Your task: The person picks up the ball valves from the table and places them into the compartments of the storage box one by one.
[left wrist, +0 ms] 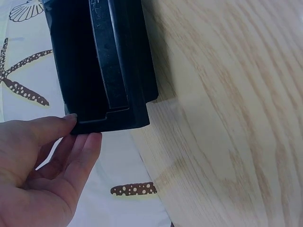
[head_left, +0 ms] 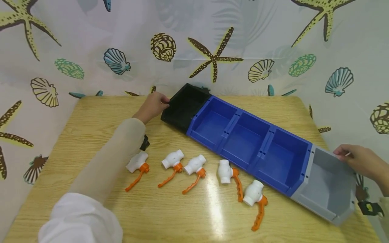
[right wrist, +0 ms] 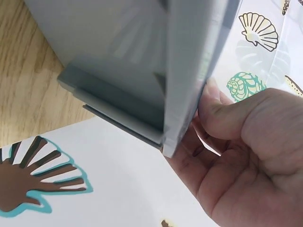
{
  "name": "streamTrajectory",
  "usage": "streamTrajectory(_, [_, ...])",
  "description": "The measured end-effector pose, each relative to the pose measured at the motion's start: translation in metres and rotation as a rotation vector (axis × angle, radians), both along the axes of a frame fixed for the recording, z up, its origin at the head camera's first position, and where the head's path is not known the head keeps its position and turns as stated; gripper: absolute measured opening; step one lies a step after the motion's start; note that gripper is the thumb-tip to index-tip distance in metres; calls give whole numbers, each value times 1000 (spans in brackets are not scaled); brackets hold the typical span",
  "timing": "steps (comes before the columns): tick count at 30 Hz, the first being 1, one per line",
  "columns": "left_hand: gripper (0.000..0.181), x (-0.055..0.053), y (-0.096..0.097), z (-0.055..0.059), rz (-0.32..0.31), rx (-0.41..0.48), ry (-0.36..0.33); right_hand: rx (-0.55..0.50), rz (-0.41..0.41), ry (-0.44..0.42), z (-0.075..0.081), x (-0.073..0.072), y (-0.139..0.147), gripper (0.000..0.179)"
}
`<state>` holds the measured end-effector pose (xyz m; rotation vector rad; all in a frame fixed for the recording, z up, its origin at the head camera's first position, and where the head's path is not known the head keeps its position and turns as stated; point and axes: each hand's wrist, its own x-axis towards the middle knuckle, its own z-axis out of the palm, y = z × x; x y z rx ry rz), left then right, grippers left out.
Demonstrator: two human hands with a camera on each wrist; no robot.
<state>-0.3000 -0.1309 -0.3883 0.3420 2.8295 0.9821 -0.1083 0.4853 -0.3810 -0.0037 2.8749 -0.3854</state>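
A joined row of open bins runs slantwise across the table: a black bin (head_left: 187, 104) at the far left end, three blue bins (head_left: 245, 136) in the middle and a grey bin (head_left: 323, 182) at the near right end. My left hand (head_left: 154, 106) pinches the outer rim of the black bin (left wrist: 128, 90), thumb on top and fingers beneath. At the other end, my right hand (head_left: 361, 160) holds the outer wall of the grey bin (right wrist: 182, 71) between thumb and fingers. No contents show in the blue or grey bins; the black one's inside is dark.
Several white ball valves with orange handles lie in front of the bins, among them one at the left (head_left: 138, 162) and one at the right (head_left: 253, 193). The wooden table (head_left: 100, 111) meets a shell-patterned cloth (head_left: 136, 20) behind and at both sides.
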Motion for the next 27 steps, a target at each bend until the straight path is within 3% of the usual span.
streamTrajectory(9, [20, 4, -15, -4, 6, -19, 27, -1, 29, 36, 1, -18, -9, 5])
streamTrajectory(19, [20, 12, -30, -4, 25, -28, 44, -10, 119, 105, 4, -35, -17, 3])
streamTrajectory(27, [23, 23, -44, -7, 54, -17, 66, -16, 117, 61, 6, -49, -27, 11])
